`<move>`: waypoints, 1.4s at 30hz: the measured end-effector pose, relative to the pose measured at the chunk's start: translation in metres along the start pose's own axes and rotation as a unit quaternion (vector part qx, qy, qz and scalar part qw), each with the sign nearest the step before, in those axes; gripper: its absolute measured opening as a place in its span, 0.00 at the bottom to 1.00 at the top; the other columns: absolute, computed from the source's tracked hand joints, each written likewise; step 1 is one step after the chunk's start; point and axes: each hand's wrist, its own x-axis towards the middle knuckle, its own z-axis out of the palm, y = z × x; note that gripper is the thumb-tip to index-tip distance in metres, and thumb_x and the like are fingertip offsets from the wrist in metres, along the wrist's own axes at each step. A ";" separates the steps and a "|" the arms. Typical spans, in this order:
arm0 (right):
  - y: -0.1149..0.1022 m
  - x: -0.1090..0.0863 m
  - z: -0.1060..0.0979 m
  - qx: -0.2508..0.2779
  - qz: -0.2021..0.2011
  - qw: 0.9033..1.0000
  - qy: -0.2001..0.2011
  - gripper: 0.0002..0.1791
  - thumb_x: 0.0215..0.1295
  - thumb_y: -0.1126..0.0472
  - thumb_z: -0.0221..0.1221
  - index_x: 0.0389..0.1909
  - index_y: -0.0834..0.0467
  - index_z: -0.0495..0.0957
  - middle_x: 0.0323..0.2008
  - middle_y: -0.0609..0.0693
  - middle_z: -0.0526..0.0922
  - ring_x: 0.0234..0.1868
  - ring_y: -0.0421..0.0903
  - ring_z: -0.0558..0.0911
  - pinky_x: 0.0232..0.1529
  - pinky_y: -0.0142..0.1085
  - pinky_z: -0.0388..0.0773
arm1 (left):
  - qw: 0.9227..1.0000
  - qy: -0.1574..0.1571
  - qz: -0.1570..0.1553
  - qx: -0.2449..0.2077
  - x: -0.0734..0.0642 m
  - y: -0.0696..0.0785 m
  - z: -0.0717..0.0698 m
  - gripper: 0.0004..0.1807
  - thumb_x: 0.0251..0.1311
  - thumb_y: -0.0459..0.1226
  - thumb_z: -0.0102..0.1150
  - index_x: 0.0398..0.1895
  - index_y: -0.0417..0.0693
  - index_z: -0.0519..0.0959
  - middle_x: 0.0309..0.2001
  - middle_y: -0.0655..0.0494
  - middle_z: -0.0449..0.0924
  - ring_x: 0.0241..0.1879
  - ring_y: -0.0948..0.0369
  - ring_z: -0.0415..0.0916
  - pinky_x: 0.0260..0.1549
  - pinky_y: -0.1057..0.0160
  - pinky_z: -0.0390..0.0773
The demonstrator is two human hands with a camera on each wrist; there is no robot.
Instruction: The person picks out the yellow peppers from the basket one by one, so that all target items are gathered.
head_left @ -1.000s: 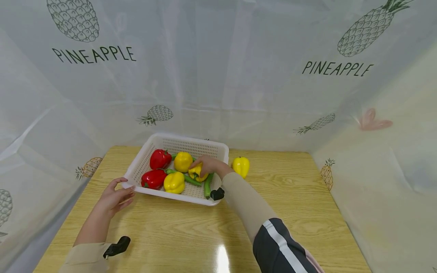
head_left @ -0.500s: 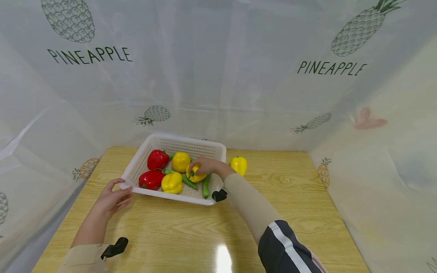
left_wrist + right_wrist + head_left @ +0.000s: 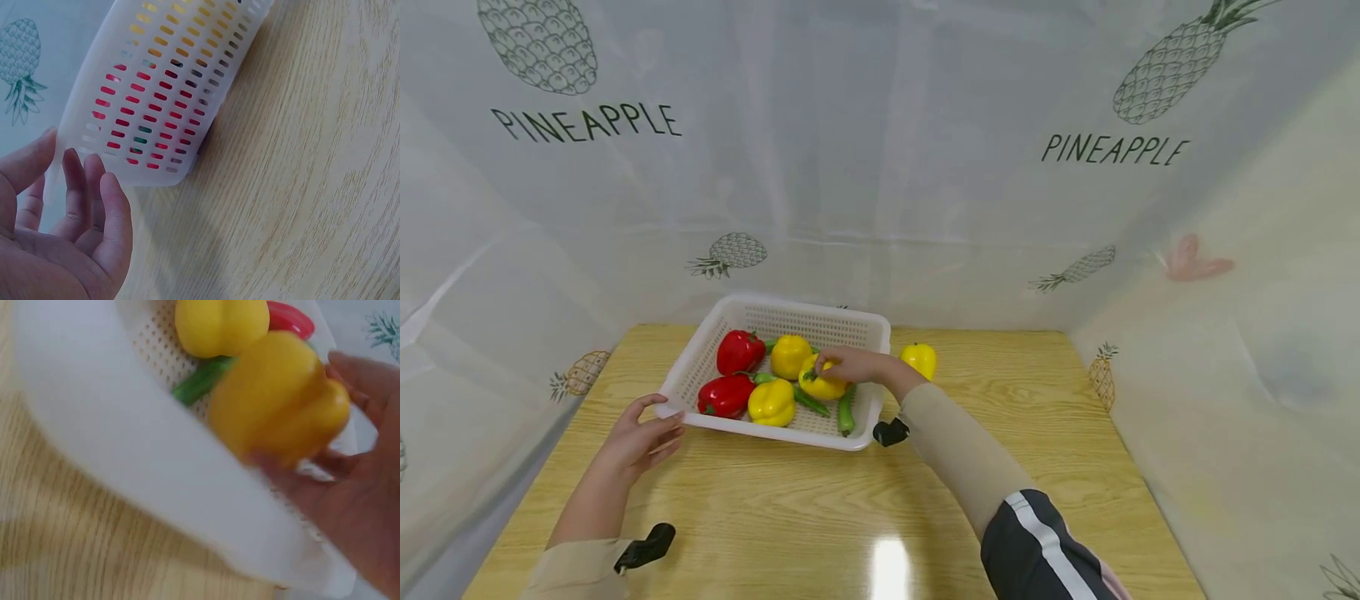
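A white perforated plastic basket [image 3: 752, 430] stands on the table, holding red and yellow bell peppers and green chili peppers. My left hand [image 3: 638, 437] grips its front left corner, the thumb on the rim and fingers curled beneath, as the left wrist view shows. Inside the basket at the right, my right hand [image 3: 868, 367] holds a yellow bell pepper [image 3: 275, 394] between thumb and fingers. Left of it are another yellow bell pepper [image 3: 791, 357] and a nearer one [image 3: 772, 403]. Two red bell peppers, one far [image 3: 740, 352] and one near [image 3: 726, 396], lie at the left.
One more yellow bell pepper [image 3: 919, 360] sits on the wooden table [image 3: 1000, 433], just right of the basket. A green chili pepper [image 3: 846, 412] lies by the basket's right wall. A pineapple-print plastic sheet [image 3: 865, 167] hangs behind and at both sides.
The right hand's fingers have shifted on the yellow bell pepper, and the pepper has turned, showing more of its stem. The left hand stays at the basket corner. The head view has shifted slightly.
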 end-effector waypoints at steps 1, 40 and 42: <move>-0.001 -0.002 -0.001 0.021 0.000 1.000 0.011 0.05 0.73 0.60 0.53 0.45 0.55 0.74 0.52 0.51 0.74 0.42 0.50 0.77 0.42 0.38 0.76 | 1.000 -0.001 0.000 0.000 0.000 0.000 0.000 0.21 0.65 0.34 0.61 0.49 0.67 0.63 0.31 0.62 0.79 0.32 0.66 0.81 0.37 0.63 0.82; -0.005 0.010 0.011 -0.052 0.097 0.994 0.016 0.42 0.55 0.66 0.70 0.70 0.44 0.66 0.71 0.51 0.60 0.68 0.50 0.61 0.68 0.48 0.58 | 1.000 0.003 0.001 0.000 0.001 -0.001 0.000 0.21 0.65 0.34 0.61 0.49 0.66 0.63 0.31 0.62 0.79 0.32 0.66 0.81 0.38 0.63 0.82; -0.004 0.012 0.011 -0.052 0.099 0.994 0.017 0.42 0.55 0.66 0.70 0.70 0.44 0.65 0.71 0.51 0.60 0.66 0.50 0.62 0.67 0.47 0.60 | 1.000 0.003 0.001 -0.001 0.001 -0.001 0.000 0.21 0.65 0.35 0.62 0.49 0.66 0.63 0.31 0.63 0.79 0.32 0.66 0.81 0.37 0.63 0.82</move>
